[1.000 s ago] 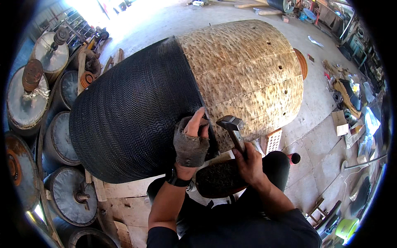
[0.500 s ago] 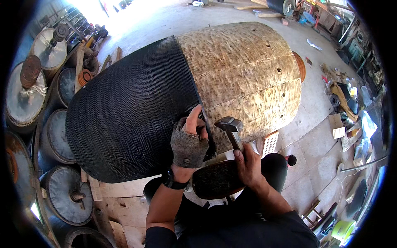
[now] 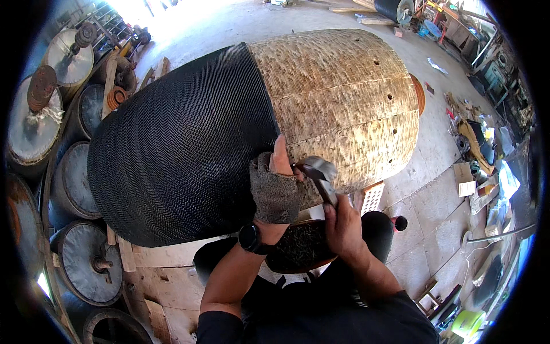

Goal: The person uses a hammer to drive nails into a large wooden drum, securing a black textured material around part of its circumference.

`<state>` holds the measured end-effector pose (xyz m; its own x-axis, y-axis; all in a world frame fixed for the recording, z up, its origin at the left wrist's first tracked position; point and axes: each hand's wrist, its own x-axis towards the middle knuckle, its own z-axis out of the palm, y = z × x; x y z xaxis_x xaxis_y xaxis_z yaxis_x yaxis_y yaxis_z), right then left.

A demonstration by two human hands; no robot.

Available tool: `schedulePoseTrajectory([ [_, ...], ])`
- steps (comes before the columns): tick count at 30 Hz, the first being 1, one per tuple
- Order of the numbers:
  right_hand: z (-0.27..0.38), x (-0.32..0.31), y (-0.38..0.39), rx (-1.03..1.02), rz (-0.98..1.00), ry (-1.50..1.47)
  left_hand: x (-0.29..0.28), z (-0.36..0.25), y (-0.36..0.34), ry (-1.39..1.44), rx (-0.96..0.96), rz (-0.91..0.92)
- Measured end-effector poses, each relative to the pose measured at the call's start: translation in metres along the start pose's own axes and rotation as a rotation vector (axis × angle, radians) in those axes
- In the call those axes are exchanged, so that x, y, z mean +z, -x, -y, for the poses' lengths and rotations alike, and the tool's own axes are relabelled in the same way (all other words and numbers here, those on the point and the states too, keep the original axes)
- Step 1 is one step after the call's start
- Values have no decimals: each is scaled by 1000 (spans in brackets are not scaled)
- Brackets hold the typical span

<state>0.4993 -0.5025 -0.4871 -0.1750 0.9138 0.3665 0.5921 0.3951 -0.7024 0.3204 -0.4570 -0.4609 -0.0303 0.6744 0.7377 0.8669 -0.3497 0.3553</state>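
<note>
A large roller lies across in front of me. Its left part is wrapped in black ridged covering (image 3: 183,143), and its right part is bare, pitted tan wood (image 3: 344,86) with several holes. My left hand (image 3: 276,186), in a grey fingerless glove, is at the edge where the covering meets the wood. One finger points up; the others are curled, and what they pinch is hidden. My right hand (image 3: 344,229) grips a hammer (image 3: 321,175) by its handle. The slightly blurred hammer head is right beside my left fingertips. Below, a shallow pan (image 3: 303,252) holds small dark pieces, possibly nails.
Several drums with metal end faces (image 3: 91,261) line the left side. A perforated cream block (image 3: 373,198) stands beneath the roller's right part. A red-and-black object (image 3: 400,223) is by my right knee. Clutter and cardboard (image 3: 464,179) lie along the right.
My left hand has shifted right along the seam and turned. The hammer head now meets the area by its fingertips and blurs. More of the pan's contents shows.
</note>
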Motion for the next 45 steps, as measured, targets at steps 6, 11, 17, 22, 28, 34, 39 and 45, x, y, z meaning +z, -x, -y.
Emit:
schedulePoseTrajectory([
  [6,-1,-2,4,-149,-119,51,5,-2,1,7,-24,-16],
  [11,-2,5,-5,-87,-60,116,-2,-7,-1,14,-82,35],
  [17,-5,14,-4,-89,-38,196,1,-7,6,1,-78,-6],
  [22,-16,14,7,-157,-185,-23,-21,-13,47,87,80,-37],
  [28,-19,23,5,-71,-52,82,5,-3,153,80,86,445],
  [34,-25,33,7,-212,-276,-52,20,-11,173,47,159,528],
  [39,-21,29,8,-100,-141,-62,22,-11,173,68,150,491],
  [45,-11,31,1,-117,-84,170,22,-14,167,105,133,420],
])
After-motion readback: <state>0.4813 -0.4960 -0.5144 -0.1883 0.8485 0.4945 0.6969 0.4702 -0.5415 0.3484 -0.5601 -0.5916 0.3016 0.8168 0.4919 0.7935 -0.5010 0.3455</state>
